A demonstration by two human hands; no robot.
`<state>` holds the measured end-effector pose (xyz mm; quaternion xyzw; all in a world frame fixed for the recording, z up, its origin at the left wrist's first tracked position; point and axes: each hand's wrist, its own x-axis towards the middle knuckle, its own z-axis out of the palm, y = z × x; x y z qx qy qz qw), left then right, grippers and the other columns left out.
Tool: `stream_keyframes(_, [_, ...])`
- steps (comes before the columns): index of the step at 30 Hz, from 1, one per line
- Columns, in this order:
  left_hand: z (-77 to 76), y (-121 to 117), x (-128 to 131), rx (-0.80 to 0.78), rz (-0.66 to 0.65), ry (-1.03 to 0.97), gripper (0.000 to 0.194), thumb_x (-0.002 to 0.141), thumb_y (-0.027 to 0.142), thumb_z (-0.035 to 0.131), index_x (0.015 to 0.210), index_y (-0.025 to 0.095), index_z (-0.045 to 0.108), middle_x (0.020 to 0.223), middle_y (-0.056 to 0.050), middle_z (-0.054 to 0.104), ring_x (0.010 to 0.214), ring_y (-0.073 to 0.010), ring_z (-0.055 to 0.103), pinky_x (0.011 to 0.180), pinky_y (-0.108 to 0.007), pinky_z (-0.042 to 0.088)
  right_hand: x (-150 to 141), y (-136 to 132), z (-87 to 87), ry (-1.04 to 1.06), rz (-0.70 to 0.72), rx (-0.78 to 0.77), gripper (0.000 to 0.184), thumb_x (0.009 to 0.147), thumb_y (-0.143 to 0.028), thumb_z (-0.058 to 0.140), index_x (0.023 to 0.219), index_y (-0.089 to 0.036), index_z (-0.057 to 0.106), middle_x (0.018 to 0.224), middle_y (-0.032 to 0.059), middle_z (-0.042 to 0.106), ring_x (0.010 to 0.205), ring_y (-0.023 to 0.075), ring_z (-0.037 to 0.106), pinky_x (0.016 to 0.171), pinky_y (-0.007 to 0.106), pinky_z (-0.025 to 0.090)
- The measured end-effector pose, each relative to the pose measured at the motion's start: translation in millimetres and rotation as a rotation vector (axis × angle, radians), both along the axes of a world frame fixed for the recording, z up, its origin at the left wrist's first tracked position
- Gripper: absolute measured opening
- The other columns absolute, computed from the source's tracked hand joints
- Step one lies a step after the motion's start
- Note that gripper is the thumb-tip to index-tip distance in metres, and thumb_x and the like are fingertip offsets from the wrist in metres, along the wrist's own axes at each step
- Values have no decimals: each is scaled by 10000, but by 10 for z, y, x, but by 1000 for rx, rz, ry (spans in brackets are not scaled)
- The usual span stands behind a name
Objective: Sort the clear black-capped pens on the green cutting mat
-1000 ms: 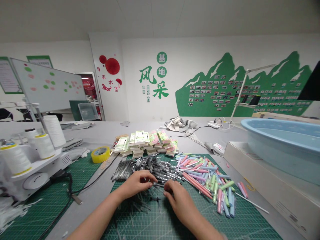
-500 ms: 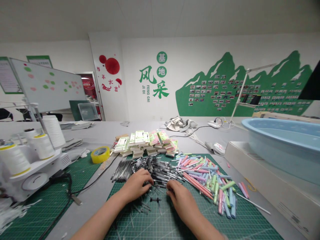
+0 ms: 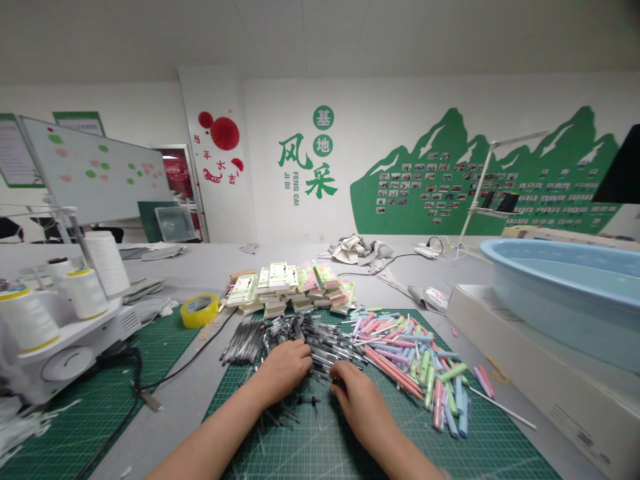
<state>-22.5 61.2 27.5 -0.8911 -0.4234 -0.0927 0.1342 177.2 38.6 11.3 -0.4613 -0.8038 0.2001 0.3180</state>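
Left hand [image 3: 284,371] at pens [image 3: 333,339], basin [image 3: 555,300] on box [image 3: 530,373]

A big heap of slim black-and-clear pens [image 3: 330,337] sprawls over the far part of the green mat [image 3: 320,453], lying flat, many crisscrossed, those at its left end slanting side by side. Nearer, loose clear sticks [image 3: 285,415] lie scattered, a small black piece [image 3: 313,401] just right of them.

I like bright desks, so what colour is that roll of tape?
The roll of tape is bright yellow, seen best in the current head view.
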Motion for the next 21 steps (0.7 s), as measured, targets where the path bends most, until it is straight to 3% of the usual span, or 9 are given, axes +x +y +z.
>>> stream_keyframes(7, [36,-35,-19,-5,-54,-64,93,789,112,498,810,183,554,816,-42,589,780,-180,487,683,-287,372,-15,24,16,89,-15,-1,170,792,-119,427,853,-194,567,869,49,634,814,194,575,740,279,412])
stream_keyframes(13, [74,-124,57,40,-180,-116,188,889,167,394,859,190,579,850,-58,614,791,-179,501,717,-304,377,-38,25,47,108,-11,-30,85,775,-161,488,749,-192,563,784,23,646,729,175,572,664,252,393])
stream_keyframes(18, [117,-195,78,92,-135,-232,235,925,219,355,960,199,587,955,-71,627,867,-190,506,776,-328,381,-56,40,59,158,-33,-138,146,789,-199,491,668,-188,573,630,-16,625,637,152,569,628,237,383])
stream_keyframes(21, [100,-195,75,69,-120,-240,229,922,232,369,929,200,596,923,-67,627,846,-188,508,760,-327,381,-61,35,62,162,-33,-145,116,776,-207,511,695,-194,593,660,-15,638,663,157,580,644,237,389])
